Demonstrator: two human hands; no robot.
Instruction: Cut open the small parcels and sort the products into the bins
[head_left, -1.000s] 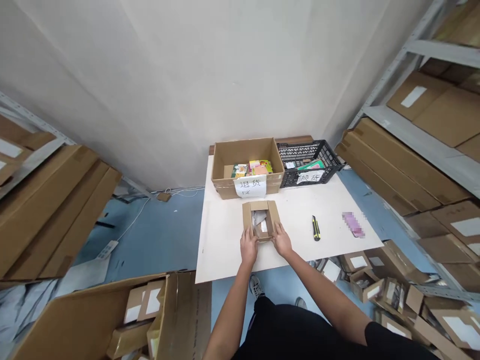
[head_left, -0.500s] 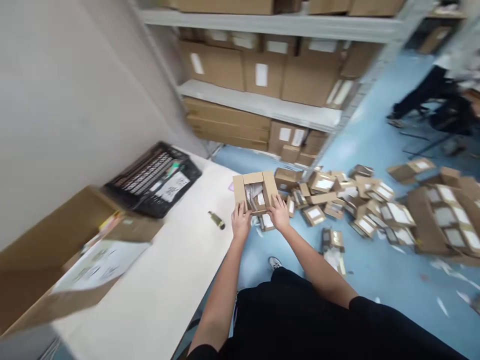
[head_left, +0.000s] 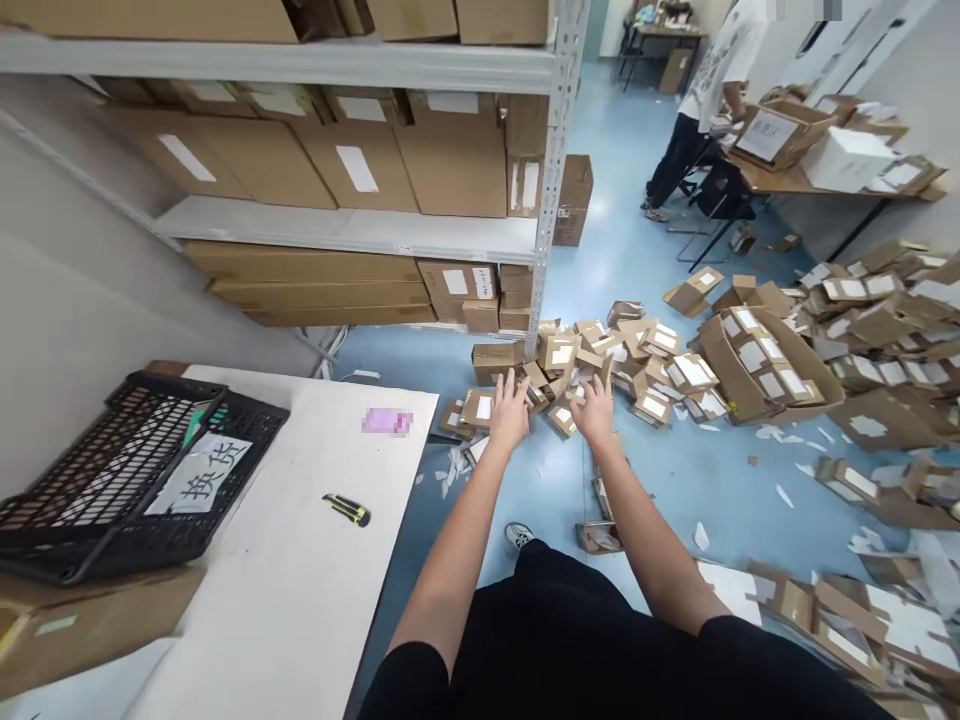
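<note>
My left hand (head_left: 511,411) is held out in the air past the table corner, fingers spread, with nothing in it. To its right, my right hand (head_left: 595,410) is also open, its fingers apart and pointing forward. Beyond and below both hands, a heap of small cardboard boxes (head_left: 561,352) with white labels lies on the floor, partly hidden by my fingers. On the white table (head_left: 300,580) to my left are a yellow-and-black utility knife (head_left: 349,510) and a pink item (head_left: 387,421) that is blurred out.
A black plastic crate (head_left: 97,490) stands at the table's left, a cardboard box (head_left: 97,625) before it. Ahead is a metal shelf (head_left: 360,228) of cartons. More boxes and a large open carton (head_left: 810,390) cover the floor at right. A person (head_left: 705,100) stands near a far desk.
The open small cardboard box that both hands held has left them; which box in the heap it is, I cannot tell. The hands have spread apart. My view has swung right.
</note>
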